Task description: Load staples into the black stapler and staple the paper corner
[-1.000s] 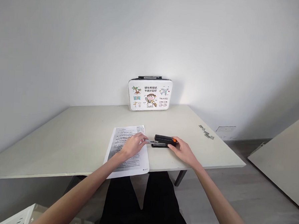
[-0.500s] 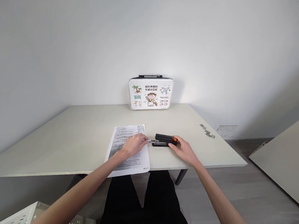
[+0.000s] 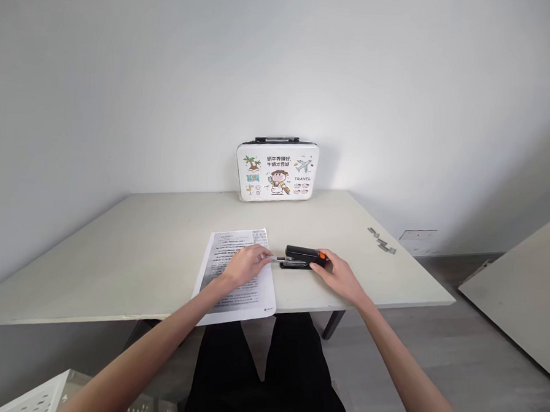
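A black stapler [image 3: 304, 253] with an orange patch at its back end lies on the table, its jaws pointing left and apart. My right hand [image 3: 338, 274] grips that back end, thumb on the near side. At the jaws, my left hand [image 3: 248, 264] pinches a slim silver strip [image 3: 276, 259] that reaches the stapler's front. Whether this is a row of staples or part of the stapler's tray I cannot tell. Under my left hand lies a printed sheet of paper [image 3: 240, 299], its lower edge hanging past the table's front edge.
Several short grey staple strips [image 3: 381, 242] are scattered near the right edge of the white table [image 3: 115, 259]. Against the wall stands a white case [image 3: 276, 175] with cartoon prints and a black handle. A white perforated basket [image 3: 53, 394] is below at lower left.
Hardly anything differs. My left fingers have shifted slightly at the silver strip, while the stapler and my right hand keep their place.
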A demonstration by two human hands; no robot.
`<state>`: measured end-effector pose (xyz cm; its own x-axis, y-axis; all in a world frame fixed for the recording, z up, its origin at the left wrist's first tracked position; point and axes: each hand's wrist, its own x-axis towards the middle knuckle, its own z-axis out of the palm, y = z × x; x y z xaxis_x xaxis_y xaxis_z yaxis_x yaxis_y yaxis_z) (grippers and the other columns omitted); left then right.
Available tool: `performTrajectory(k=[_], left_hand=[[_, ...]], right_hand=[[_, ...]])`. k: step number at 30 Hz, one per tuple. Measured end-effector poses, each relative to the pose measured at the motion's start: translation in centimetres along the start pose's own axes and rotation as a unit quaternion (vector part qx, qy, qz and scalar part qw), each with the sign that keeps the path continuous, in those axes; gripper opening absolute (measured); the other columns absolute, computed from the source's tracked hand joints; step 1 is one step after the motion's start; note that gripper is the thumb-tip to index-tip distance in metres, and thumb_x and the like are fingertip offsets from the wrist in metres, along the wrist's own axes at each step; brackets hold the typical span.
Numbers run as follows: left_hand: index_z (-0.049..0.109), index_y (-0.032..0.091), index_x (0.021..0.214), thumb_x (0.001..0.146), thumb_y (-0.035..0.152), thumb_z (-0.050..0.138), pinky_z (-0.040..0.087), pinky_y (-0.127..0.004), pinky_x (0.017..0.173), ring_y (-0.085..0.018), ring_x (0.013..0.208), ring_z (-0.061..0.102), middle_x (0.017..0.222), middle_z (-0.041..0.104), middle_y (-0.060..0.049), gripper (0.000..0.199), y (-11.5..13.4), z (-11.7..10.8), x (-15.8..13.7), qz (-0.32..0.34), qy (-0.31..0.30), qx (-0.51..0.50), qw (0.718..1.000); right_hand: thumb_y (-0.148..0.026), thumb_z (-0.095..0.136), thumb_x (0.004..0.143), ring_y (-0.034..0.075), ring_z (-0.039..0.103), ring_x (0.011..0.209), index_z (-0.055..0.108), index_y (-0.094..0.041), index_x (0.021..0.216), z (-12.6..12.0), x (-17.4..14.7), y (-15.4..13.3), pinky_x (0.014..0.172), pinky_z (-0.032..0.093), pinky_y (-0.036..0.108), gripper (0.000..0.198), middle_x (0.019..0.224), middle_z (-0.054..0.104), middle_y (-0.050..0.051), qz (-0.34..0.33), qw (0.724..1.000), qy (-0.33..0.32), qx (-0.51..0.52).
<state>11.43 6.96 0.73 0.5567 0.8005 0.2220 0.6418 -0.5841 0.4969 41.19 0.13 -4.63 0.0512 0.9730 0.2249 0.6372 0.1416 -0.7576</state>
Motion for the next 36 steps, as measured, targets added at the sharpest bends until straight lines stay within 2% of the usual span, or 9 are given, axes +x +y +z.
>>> performTrajectory(k=[6, 12, 16, 22, 28, 32, 36], left_hand=[[0.077, 0.023, 0.114, 0.104, 0.046, 0.056, 0.056, -0.033, 0.08, -0.023, 0.096, 0.074, 0.119, 0.078, -0.005, 0.032, 0.0, 0.0, 0.1, -0.012, -0.01, -0.005, 1.0], [0.076, 0.023, 0.115, 0.106, 0.042, 0.054, 0.055, -0.035, 0.083, -0.026, 0.102, 0.073, 0.118, 0.078, -0.006, 0.031, 0.8, -0.2, 0.3, 0.002, -0.028, 0.063, 0.998], [0.077, 0.022, 0.114, 0.106, 0.045, 0.054, 0.054, -0.036, 0.082, -0.028, 0.101, 0.072, 0.111, 0.078, -0.008, 0.034, 0.8, -0.2, 0.3, 0.018, -0.022, 0.08, 0.996], [0.077, 0.022, 0.113, 0.103, 0.053, 0.057, 0.055, -0.037, 0.084, -0.025, 0.095, 0.072, 0.108, 0.078, -0.007, 0.038, -0.8, -0.9, -0.3, 0.029, -0.024, 0.015, 0.999], [0.08, 0.026, 0.106, 0.1, 0.052, 0.067, 0.053, -0.034, 0.083, -0.022, 0.093, 0.072, 0.102, 0.08, -0.004, 0.03, -1.1, -2.0, -1.0, 0.105, -0.104, -0.059, 0.987], [0.082, 0.027, 0.106, 0.097, 0.056, 0.071, 0.052, -0.033, 0.08, -0.022, 0.092, 0.072, 0.1, 0.081, -0.004, 0.032, -0.6, -1.5, -0.5, 0.144, -0.11, -0.077, 0.98], [0.083, 0.028, 0.104, 0.092, 0.061, 0.074, 0.052, -0.033, 0.081, -0.022, 0.092, 0.073, 0.102, 0.081, -0.004, 0.036, 0.0, -0.4, 0.6, 0.152, -0.113, -0.097, 0.977]], right_hand=[[-0.053, 0.06, 0.093, 0.029, 0.069, 0.106, 0.063, -0.028, 0.124, 0.1, 0.0, 0.0, 0.094, 0.055, 0.044, 0.039, 0.121, 0.074, 0.007, -0.005, 1.0, 0.009, -0.009], [-0.054, 0.06, 0.094, 0.029, 0.07, 0.107, 0.063, -0.029, 0.124, 0.1, 0.1, 0.2, 0.095, 0.055, 0.043, 0.039, 0.121, 0.074, 0.007, -0.015, 1.0, 0.013, -0.011], [-0.054, 0.06, 0.094, 0.029, 0.069, 0.106, 0.063, -0.028, 0.125, 0.1, 0.1, 0.3, 0.096, 0.055, 0.044, 0.04, 0.12, 0.074, 0.008, -0.017, 1.0, 0.008, -0.007], [-0.053, 0.062, 0.093, 0.029, 0.069, 0.106, 0.064, -0.029, 0.124, 0.1, 0.1, 0.3, 0.096, 0.055, 0.046, 0.039, 0.121, 0.074, 0.007, -0.01, 1.0, 0.006, 0.009], [-0.051, 0.065, 0.093, 0.028, 0.067, 0.115, 0.063, -0.03, 0.127, -1.1, -0.3, 0.0, 0.1, 0.053, 0.042, 0.04, 0.128, 0.072, 0.005, -0.014, 0.997, -0.046, 0.067], [-0.055, 0.067, 0.093, 0.026, 0.067, 0.111, 0.066, -0.029, 0.122, -1.9, -0.8, -0.8, 0.098, 0.052, 0.04, 0.039, 0.121, 0.073, 0.003, -0.029, 0.992, -0.087, 0.089], [-0.056, 0.068, 0.092, 0.027, 0.067, 0.11, 0.067, -0.028, 0.119, -2.2, -0.9, -1.3, 0.098, 0.051, 0.039, 0.039, 0.117, 0.074, 0.003, -0.037, 0.988, -0.101, 0.106]])
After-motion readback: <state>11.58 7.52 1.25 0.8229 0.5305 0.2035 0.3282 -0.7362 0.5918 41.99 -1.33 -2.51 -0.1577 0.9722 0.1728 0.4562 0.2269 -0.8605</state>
